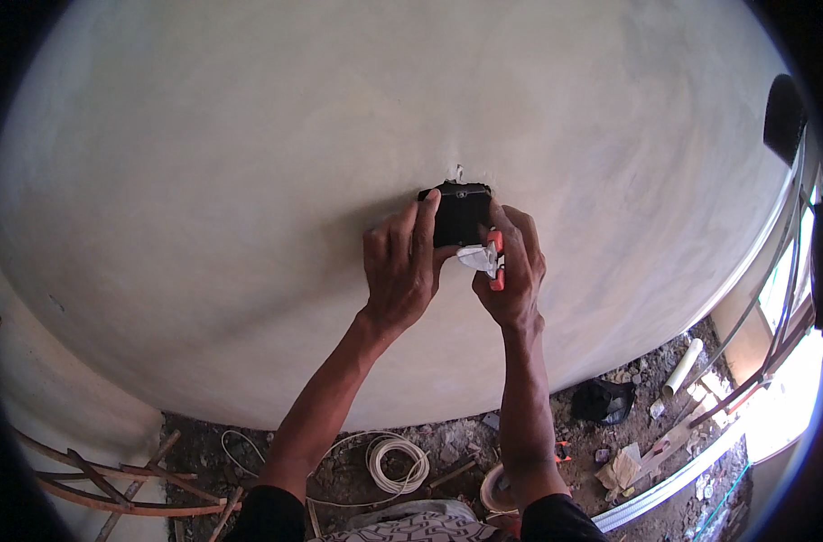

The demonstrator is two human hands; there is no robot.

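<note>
A black rectangular box [462, 219], like an electrical wall box, sits at a rough-edged hole in a plastered wall [249, 117]. My left hand [402, 262] grips its left side, with the fingertips along the edge and the thumb underneath. On the right side, my right hand [517, 266] has its fingers against the box. That hand also holds a small red-handled tool [495, 278] in its palm, and a pale metal part sticks out toward the left thumb. The tool's exact kind is not clear. How deep the box sits in the hole is hidden.
A coil of white cable [398, 463] lies on the rubble floor below. Curved wooden pieces [113, 506] are at lower left. At lower right are a black bag [603, 400], a white pipe [683, 366] and corrugated white conduit [673, 483]. Cables [784, 280] hang by the bright opening.
</note>
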